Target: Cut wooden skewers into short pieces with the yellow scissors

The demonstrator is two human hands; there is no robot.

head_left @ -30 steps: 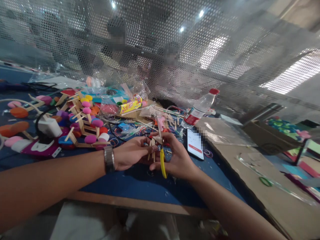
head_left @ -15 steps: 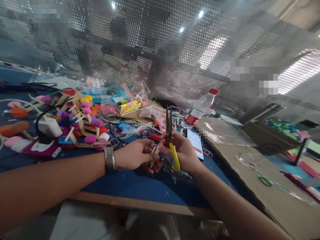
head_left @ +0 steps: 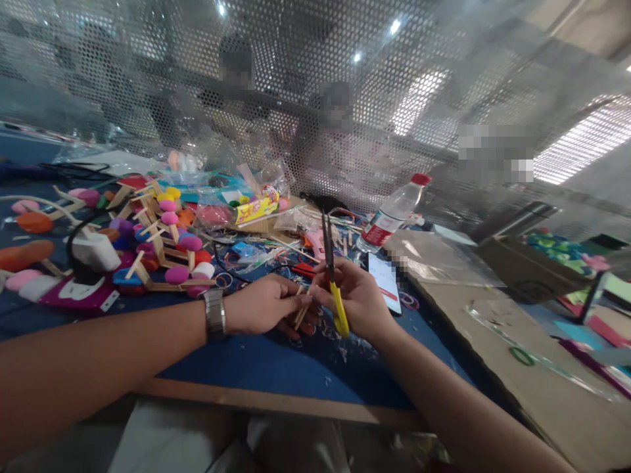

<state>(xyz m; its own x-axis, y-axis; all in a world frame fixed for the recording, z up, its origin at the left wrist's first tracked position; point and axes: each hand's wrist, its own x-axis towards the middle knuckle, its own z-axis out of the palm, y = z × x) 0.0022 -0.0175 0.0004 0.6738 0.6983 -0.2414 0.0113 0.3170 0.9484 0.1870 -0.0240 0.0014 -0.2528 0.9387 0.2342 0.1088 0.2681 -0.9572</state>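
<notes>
Two hands meet near the blue bench's (head_left: pixel 256 361) front edge: left hand (head_left: pixel 261 307) pinches thin wooden sticks (head_left: pixel 302 314); right hand (head_left: pixel 357 299) grips yellow-handled snips (head_left: pixel 333 282), blades upward.

Wearing a chunky silver metal-link watch (head_left: pixel 215 315) on the wrist behind the left hand (head_left: pixel 261 305), snug, dull grey shine. Bare-armed on both sides, uncovered right up to the frame edge.
</notes>
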